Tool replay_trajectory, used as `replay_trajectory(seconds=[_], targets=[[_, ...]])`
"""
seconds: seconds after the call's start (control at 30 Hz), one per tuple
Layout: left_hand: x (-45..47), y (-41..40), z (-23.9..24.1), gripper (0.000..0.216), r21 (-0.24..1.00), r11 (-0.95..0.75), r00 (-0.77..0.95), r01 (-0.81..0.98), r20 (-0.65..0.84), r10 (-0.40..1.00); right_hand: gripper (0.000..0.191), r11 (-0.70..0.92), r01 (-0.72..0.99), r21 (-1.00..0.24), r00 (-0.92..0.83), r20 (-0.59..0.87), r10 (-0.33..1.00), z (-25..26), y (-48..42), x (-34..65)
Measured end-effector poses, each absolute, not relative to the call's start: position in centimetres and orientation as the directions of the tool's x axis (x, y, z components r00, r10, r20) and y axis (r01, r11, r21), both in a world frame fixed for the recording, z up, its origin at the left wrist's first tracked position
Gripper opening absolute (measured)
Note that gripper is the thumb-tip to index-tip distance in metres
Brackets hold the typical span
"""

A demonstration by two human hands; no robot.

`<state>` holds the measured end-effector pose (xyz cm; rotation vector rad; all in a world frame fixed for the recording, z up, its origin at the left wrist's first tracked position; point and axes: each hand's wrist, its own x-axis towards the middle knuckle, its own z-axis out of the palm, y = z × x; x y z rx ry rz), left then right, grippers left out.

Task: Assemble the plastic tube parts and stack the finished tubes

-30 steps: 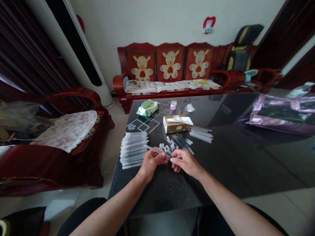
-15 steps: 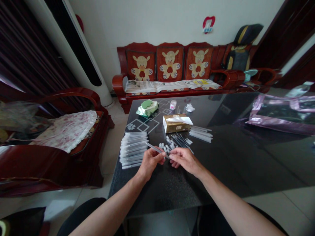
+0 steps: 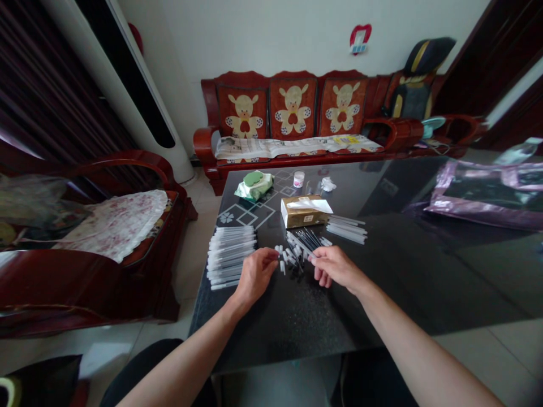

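Note:
My right hand pinches one end of a translucent white pen barrel, which slants up and left over the small parts. My left hand is closed at the fingertips beside several short white caps; whatever is between those fingertips is too small to make out. Thin dark pen refills lie bunched behind the barrel, partly covered by it. Left of my left hand, many whitish pens lie side by side in a row. A smaller group of pale tubes rests beyond my right hand.
A gold tissue box stands behind the refills on the dark glossy table. Farther back are a green wipes pack, a small white jar and crumpled tissue. A pinkish plastic package lies at the right.
My hands have moved apart. The pen barrel, earlier held between both hands, is now in my right hand alone, farther right. My left hand has shifted slightly left, beside the caps.

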<state>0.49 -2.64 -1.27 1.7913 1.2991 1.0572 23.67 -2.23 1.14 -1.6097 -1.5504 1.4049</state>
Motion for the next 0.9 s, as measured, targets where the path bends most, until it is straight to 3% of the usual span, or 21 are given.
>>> replay_trajectory(seconds=[0.1, 0.23, 0.43, 0.57, 0.7, 0.9], targets=[[1.1, -3.3, -1.4, 0.018, 0.723, -0.414, 0.333, 0.553, 0.264, 0.905, 0.020, -0.208, 0.548, -0.810, -0.152, -0.341, 0.928, 1.1, -2.0, 24.5], [2.2, -4.3, -1.7, 0.021, 0.536, -0.555, 0.530, 0.636, 0.220, 0.819, 0.021, -0.197, 0.576, -0.794, -0.121, -0.321, 0.939, 1.1, -2.1, 24.8], [2.9, -4.5, -1.9, 0.022, 0.328, -0.601, 0.569, 0.729, 0.199, 0.798, 0.024, -0.162, 0.581, -0.798, -0.146, -0.299, 0.943, 1.4, -2.5, 24.8], [1.5, -3.3, -1.3, 0.029, 0.259, -0.562, 0.511, 0.785, 0.241, 0.825, 0.025, -0.081, 0.646, -0.759, -0.165, -0.243, 0.956, 1.6, -2.4, 25.5], [0.3, -2.4, -1.0, 0.028, 0.288, -0.479, 0.420, 0.829, 0.244, 0.874, 0.023, -0.043, 0.668, -0.743, -0.168, -0.207, 0.964, 1.5, -2.3, 26.3], [1.5, -2.9, -1.5, 0.020, 0.287, -0.532, 0.499, 0.796, 0.186, 0.847, 0.027, -0.043, 0.671, -0.740, -0.170, -0.210, 0.963, 1.0, -2.1, 26.6]])
